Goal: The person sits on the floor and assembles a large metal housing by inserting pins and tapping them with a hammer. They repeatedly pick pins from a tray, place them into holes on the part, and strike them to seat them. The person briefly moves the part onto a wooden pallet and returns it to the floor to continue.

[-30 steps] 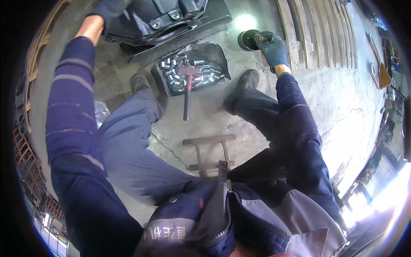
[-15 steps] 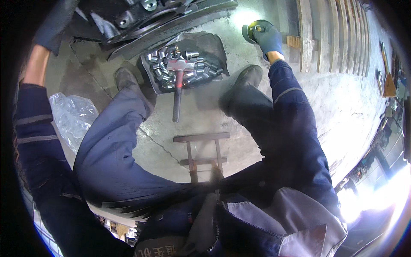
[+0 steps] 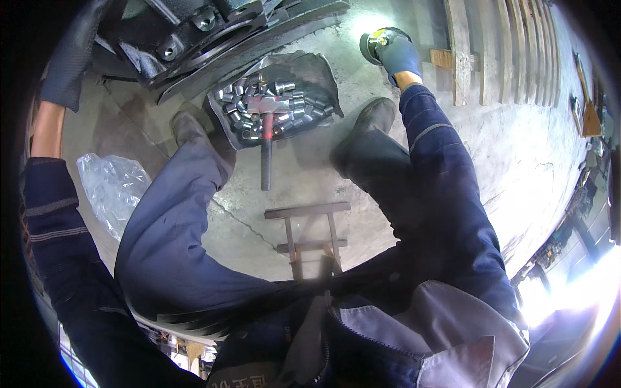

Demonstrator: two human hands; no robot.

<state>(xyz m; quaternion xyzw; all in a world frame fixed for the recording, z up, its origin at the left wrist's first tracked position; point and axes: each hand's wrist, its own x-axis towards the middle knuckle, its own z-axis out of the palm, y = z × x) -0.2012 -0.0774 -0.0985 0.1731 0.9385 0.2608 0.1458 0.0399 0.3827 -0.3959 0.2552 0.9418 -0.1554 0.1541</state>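
My right hand (image 3: 399,55), in a blue glove, reaches far forward and grips a round dark object (image 3: 375,44) standing on the concrete floor beside a bright patch of light. My left hand (image 3: 72,61), in a dark glove, is raised at the far left against the side of a large dark machine part (image 3: 213,29); its fingers are hidden. Between my feet lies a dark tray (image 3: 320,74) holding several short metal sleeves (image 3: 301,103). A hammer (image 3: 266,149) with a red head rests on the sleeves, its handle pointing toward me.
I sit with my legs spread, boots (image 3: 369,126) on the cracked concrete on either side of the tray. A small metal frame stool (image 3: 307,226) stands between my knees. A crumpled clear plastic bag (image 3: 113,187) lies at the left. Wooden pallet slats (image 3: 491,45) lie at the upper right.
The view has closed in on the machine part and tray. My left arm has swung out to the left edge. My right hand stays on the round object.
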